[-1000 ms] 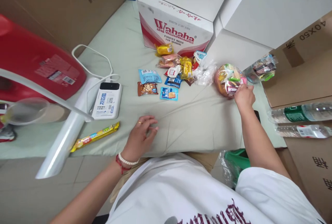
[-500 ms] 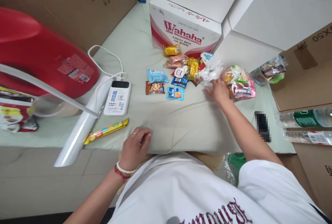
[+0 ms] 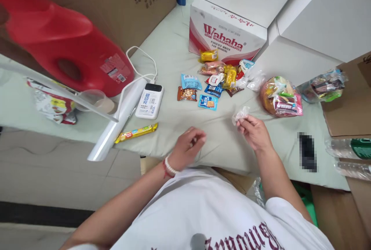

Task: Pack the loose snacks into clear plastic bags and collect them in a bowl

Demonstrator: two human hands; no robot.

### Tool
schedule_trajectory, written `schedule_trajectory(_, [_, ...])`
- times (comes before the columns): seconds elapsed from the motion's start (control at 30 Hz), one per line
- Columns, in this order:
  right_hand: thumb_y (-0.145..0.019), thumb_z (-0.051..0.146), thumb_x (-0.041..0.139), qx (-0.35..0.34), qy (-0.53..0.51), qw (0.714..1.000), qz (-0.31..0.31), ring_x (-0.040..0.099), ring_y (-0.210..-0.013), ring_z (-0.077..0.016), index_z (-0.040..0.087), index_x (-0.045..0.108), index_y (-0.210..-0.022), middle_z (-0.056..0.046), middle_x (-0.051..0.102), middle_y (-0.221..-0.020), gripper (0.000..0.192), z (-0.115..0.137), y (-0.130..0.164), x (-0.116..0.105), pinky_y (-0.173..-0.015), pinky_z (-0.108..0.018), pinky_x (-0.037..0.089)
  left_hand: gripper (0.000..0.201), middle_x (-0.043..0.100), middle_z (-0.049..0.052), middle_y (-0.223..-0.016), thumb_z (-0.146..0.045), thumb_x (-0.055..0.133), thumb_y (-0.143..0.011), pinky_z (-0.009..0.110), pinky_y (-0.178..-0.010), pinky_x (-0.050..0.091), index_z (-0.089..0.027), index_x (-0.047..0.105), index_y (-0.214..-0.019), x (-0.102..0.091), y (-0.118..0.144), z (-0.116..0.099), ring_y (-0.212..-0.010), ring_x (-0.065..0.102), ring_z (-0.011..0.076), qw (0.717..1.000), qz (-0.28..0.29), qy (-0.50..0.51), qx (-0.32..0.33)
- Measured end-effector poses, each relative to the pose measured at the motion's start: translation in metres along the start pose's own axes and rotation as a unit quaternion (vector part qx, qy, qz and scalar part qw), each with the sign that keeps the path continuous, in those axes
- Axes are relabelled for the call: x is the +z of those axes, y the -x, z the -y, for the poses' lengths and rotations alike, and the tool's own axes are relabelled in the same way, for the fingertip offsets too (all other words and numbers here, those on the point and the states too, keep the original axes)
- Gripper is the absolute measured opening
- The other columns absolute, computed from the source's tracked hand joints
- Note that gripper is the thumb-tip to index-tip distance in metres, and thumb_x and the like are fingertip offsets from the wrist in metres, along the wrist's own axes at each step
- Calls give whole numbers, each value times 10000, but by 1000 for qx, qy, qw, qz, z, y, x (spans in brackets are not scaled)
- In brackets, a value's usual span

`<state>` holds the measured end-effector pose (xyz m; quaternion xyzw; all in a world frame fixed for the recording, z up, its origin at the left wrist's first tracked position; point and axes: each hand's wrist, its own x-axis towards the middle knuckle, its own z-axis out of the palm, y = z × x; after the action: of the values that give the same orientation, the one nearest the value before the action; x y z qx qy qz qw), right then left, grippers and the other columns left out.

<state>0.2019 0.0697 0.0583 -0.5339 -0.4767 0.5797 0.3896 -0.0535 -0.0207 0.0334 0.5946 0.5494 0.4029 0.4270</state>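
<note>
My right hand [image 3: 257, 133] pinches a crumpled clear plastic wrapper [image 3: 241, 114] between thumb and fingertips, just above the tablecloth. My left hand [image 3: 189, 146] is over the table's front edge, fingers loosely curled with a gap to the thumb and nothing in them. Beyond the hands lies a pile of small packaged snacks, including a light-blue packet [image 3: 191, 81], a brown cookie packet [image 3: 187, 94], a blue packet [image 3: 208, 102] and a yellow-wrapped snack [image 3: 230, 77]. More crumpled clear plastic [image 3: 256, 81] lies at the pile's right side.
A round snack container [image 3: 268, 95] with a pink packet stands on the right, near a pixelated dark object [image 3: 307, 152]. At left are a white power bank [image 3: 150, 101], a yellow snack stick [image 3: 136, 133], a plastic roll [image 3: 102, 142] and a red jug [image 3: 72, 45]. A Wahaba-style carton [image 3: 226, 35] stands behind.
My right hand has come back from beside the round container, bringing a clear plastic wrapper towards me. My left hand has lifted and moved inward. The view has shifted to the left.
</note>
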Motion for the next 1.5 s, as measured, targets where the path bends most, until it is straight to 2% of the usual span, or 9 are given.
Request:
schedule_trajectory(0.07, [-742,459,831,40,-57,997,44,401,-562,-102,203,746,-883,-7,602,-719,304,2,22,14,-548,-270,345,368,678,117,-1153,-482,668,-884,372,-913,534,-214,666,-1136,18,-22,-11,-1055,634,240,997,-31,8,76])
schedule_trajectory(0.17, [-730,467,853,72,-95,989,82,390,-556,-100,198,773,-949,-2,579,-685,356,4,39,21,-542,-272,339,483,698,125,-1217,-490,744,-830,401,-1044,501,-197,653,-1203,36,-47,-20,-1161,637,262,990,36,52,123])
schedule_trajectory(0.27, [-709,453,881,51,-93,993,45,417,-551,-98,208,753,-989,4,617,-686,393,7,40,16,-529,-256,315,327,752,53,-970,-462,681,-883,332,-897,548,-202,687,-1082,44,-57,-22,-916,698,197,990,93,97,49])
schedule_trajectory(0.4, [-698,460,879,28,-52,998,7,432,-539,-96,194,728,-983,1,661,-681,418,10,35,8,-518,-246,305,326,743,40,-894,-493,687,-866,293,-798,537,-195,709,-995,46,-56,-21,-833,683,175,986,79,147,-11])
schedule_trajectory(0.83, [-774,439,836,1,19,999,51,450,-553,-91,185,758,-959,6,651,-676,324,20,26,-1,-513,-236,328,318,502,-68,-601,-532,628,-914,239,-545,389,-226,551,-879,25,-57,-13,-530,464,113,968,-141,199,-53])
schedule_trajectory(1.0, [-756,469,868,-69,-85,993,-49,547,-652,-98,239,722,-1007,6,671,-822,370,23,12,-2,-603,-226,459,279,448,-69,-631,-487,558,-979,247,-575,343,-225,538,-885,28,-56,-20,-558,413,112,972,-210,100,-15])
schedule_trajectory(1.13, [-810,715,719,-43,-114,987,-102,635,-857,-160,230,700,-979,-53,691,-1010,513,-2,21,30,-723,-278,556,281,448,-73,-644,-481,523,-1009,251,-602,346,-233,470,-886,37,-56,-21,-571,437,116,957,-288,41,-5])
schedule_trajectory(1.33, [-793,575,787,-6,-97,992,-86,601,-861,-149,212,673,-870,-15,673,-937,388,-30,32,82,-758,-264,531,275,503,-61,-674,-487,414,-1063,262,-607,350,-242,479,-956,47,-50,-11,-565,482,130,964,-264,14,1])
schedule_trajectory(1.5, [-862,563,703,-60,-92,983,-148,589,-689,-127,229,600,-878,14,648,-842,349,-24,18,81,-608,-257,506,324,491,-47,-636,-451,428,-1060,265,-628,344,-231,502,-835,32,-58,-7,-594,480,136,964,-259,-46,28])
